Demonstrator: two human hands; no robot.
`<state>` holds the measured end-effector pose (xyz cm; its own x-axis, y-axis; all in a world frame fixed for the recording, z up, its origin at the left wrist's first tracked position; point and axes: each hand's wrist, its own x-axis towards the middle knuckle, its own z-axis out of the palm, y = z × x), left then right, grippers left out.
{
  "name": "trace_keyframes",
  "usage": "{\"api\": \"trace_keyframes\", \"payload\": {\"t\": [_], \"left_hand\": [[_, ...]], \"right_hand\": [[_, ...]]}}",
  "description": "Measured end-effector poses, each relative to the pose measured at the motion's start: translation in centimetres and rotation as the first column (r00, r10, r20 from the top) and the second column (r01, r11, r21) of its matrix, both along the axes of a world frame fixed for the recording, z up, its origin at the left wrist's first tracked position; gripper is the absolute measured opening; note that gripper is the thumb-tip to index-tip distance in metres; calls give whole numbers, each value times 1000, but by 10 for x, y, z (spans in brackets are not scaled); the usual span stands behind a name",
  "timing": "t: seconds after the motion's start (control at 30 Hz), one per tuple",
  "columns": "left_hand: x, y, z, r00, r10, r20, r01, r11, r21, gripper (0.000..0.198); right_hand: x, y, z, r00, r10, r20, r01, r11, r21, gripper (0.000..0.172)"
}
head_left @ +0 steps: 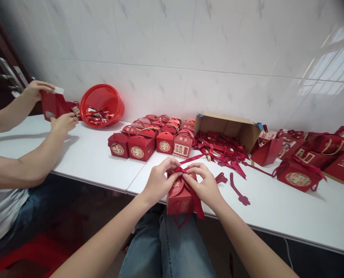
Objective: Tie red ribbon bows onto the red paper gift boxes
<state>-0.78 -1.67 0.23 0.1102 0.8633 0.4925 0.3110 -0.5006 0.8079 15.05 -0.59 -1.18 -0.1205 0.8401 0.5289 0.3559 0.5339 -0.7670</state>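
Note:
A red gift box (180, 201) with a rounded lid stands at the table's front edge, just before me. On its top, my left hand (161, 180) and my right hand (204, 184) pinch a dark red ribbon (199, 206) between thumbs and fingertips. One ribbon end hangs down the box's right side. The fingers partly cover the crossing of the ribbon, so whether it is knotted cannot be seen. Right of my right hand lie a flat red paper strip (239, 191) with a flower-shaped end and a smaller red piece (221, 178).
Rows of red gift boxes (141, 148) stand beyond my hands. A tipped cardboard box (226, 119) spills red ribbons (218, 144). Red bags and boxes (299, 178) fill the right. At left, a co-worker's hands (62, 125) hold a red bag beside a tilted red basket (118, 110) of small packets.

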Motion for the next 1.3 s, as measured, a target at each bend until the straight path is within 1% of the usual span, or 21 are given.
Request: {"api": "trace_keyframes", "payload": {"t": [0.1,0.23,0.33,0.43,0.5,0.63,0.67,0.77,0.87,0.97,1.1,1.2,1.3], "left_hand": [[1,1,-3,1000,-8,24,8,1000,-3,11],[4,1,-3,996,-25,85,25,1000,-6,15],[3,1,0,991,-57,118,62,998,-34,21],[2,-1,3,993,-65,99,71,995,-64,27],[2,-1,5,993,-75,96,83,993,-80,30],[1,-2,5,986,-117,117,127,988,-88,36],[1,-2,5,987,-117,112,127,988,-84,38],[1,-2,7,992,-101,75,107,991,-82,43],[2,-2,8,996,-69,54,74,993,-91,46],[3,-2,7,997,-43,64,49,995,-89,48],[4,-1,5,989,-70,128,83,992,-100,45],[5,0,3,979,-93,182,113,988,-101,44],[6,1,3,975,-100,199,120,989,-91,46]], "right_hand": [[-2,0,-1,1000,9,-10,-9,1000,8,10],[-1,-4,3,997,-9,78,3,997,74,6],[2,-4,7,991,4,133,-14,997,71,10],[5,-2,10,990,33,140,-39,998,43,12],[6,-1,13,990,47,134,-54,997,50,12],[6,-2,17,985,35,170,-50,995,81,4],[6,-2,18,983,33,178,-48,995,85,3],[4,-5,20,985,34,172,-53,993,104,7],[3,-6,20,990,44,136,-60,992,112,12],[4,-6,18,992,50,114,-61,993,102,16],[4,-5,15,985,35,170,-60,987,146,20],[4,-5,14,978,5,206,-38,987,159,16],[3,-4,13,972,-41,232,11,992,129,13]]}}
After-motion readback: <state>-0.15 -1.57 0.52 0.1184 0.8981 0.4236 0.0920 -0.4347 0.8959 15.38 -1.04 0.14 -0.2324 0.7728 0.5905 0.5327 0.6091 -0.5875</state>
